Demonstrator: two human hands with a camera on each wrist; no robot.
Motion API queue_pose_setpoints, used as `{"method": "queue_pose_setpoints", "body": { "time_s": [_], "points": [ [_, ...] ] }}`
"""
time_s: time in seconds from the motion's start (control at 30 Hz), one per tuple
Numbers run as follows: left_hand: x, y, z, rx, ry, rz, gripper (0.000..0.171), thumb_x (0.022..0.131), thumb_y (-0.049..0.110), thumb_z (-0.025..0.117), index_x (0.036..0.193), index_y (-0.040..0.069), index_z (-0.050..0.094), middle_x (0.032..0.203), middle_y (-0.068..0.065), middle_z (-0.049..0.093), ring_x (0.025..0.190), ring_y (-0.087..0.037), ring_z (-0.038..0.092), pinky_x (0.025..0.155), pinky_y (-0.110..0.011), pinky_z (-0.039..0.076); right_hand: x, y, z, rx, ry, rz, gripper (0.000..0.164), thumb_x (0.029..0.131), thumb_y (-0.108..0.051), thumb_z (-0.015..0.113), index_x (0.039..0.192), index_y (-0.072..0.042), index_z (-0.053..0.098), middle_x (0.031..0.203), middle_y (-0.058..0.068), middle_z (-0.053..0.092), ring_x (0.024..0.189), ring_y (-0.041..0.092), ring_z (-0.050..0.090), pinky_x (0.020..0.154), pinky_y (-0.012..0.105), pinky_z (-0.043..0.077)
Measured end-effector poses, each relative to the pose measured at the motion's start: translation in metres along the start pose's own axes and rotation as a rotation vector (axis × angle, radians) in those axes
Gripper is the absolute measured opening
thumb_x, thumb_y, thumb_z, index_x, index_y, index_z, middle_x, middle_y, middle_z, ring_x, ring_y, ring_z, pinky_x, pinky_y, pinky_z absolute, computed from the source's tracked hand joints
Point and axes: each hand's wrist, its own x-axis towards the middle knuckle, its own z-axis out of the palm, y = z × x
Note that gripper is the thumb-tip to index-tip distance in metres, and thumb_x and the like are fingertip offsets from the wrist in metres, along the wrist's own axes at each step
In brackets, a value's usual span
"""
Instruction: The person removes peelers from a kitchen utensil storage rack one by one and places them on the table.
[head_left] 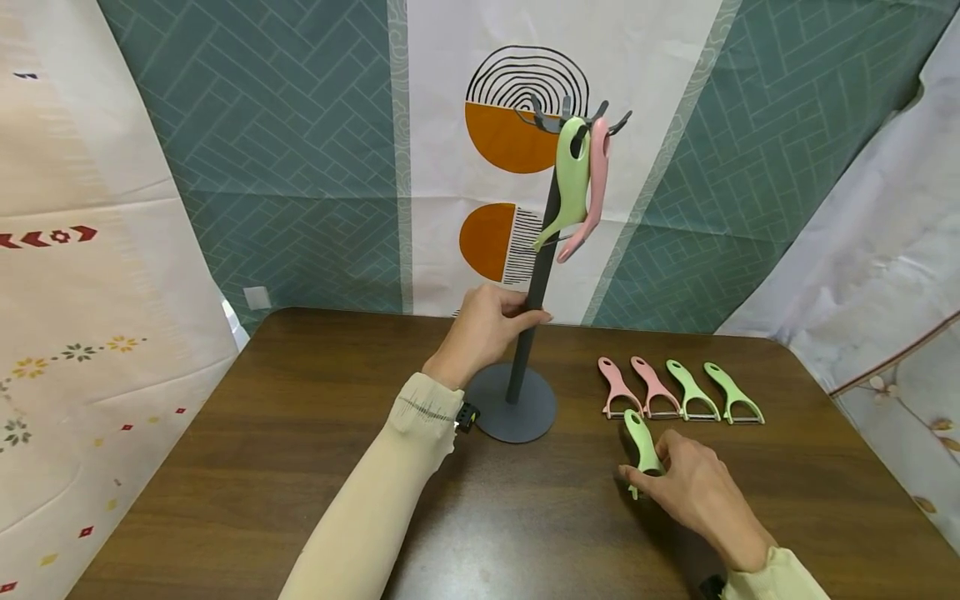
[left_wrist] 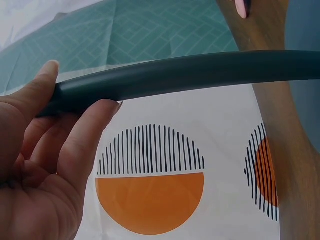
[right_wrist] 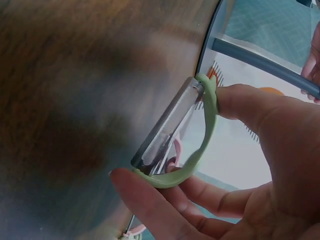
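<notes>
My left hand [head_left: 483, 329] grips the dark grey post [head_left: 534, 292] of a hook stand about midway up. In the left wrist view, thumb and fingers close round that post [left_wrist: 190, 75]. A green peeler [head_left: 573, 179] and a pink peeler [head_left: 597, 179] hang from the hooks at the top. Over the table at the right, my right hand [head_left: 697, 483] pinches another green peeler [head_left: 642, 442] by its blade end, handle pointing away. The right wrist view shows thumb and fingers on both sides of its green frame [right_wrist: 212, 120], with the metal blade [right_wrist: 167, 122] between.
Beyond the right hand lies a row of two pink peelers [head_left: 617, 387] and two green peelers [head_left: 692, 390] on the brown wooden table [head_left: 337, 483]. The stand's round base [head_left: 517, 421] rests left of them. A patterned cloth [head_left: 300, 167] hangs behind the table.
</notes>
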Motion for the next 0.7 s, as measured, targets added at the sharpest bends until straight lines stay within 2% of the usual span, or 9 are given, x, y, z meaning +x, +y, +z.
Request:
{"method": "queue_pose_setpoints", "body": {
  "time_s": [0.17, 0.7],
  "points": [
    [0.0000, 0.0001, -0.0002, 0.005, -0.003, 0.005, 0.016, 0.091, 0.032, 0.078, 0.093, 0.016, 0.082, 0.083, 0.005, 0.079, 0.077, -0.014, 0.065, 0.067, -0.027, 0.050, -0.0009, -0.0004, 0.0019, -0.002, -0.025, 0.013, 0.055, 0.083, -0.057, 0.078, 0.087, -0.008, 0.052, 0.073, 0.002, 0.051, 0.066, 0.019, 0.048, 0.057, 0.032, 0.037],
    [-0.0010, -0.0004, -0.0008, -0.001, -0.006, 0.000, 0.017, 0.091, 0.032, 0.078, 0.092, 0.016, 0.081, 0.081, 0.005, 0.078, 0.075, -0.012, 0.062, 0.065, -0.026, 0.049, -0.0011, -0.0052, 0.0073, -0.071, -0.005, 0.020, 0.052, 0.080, -0.056, 0.079, 0.079, -0.011, 0.052, 0.070, 0.002, 0.053, 0.064, 0.020, 0.051, 0.053, 0.034, 0.037]
  ]
}}
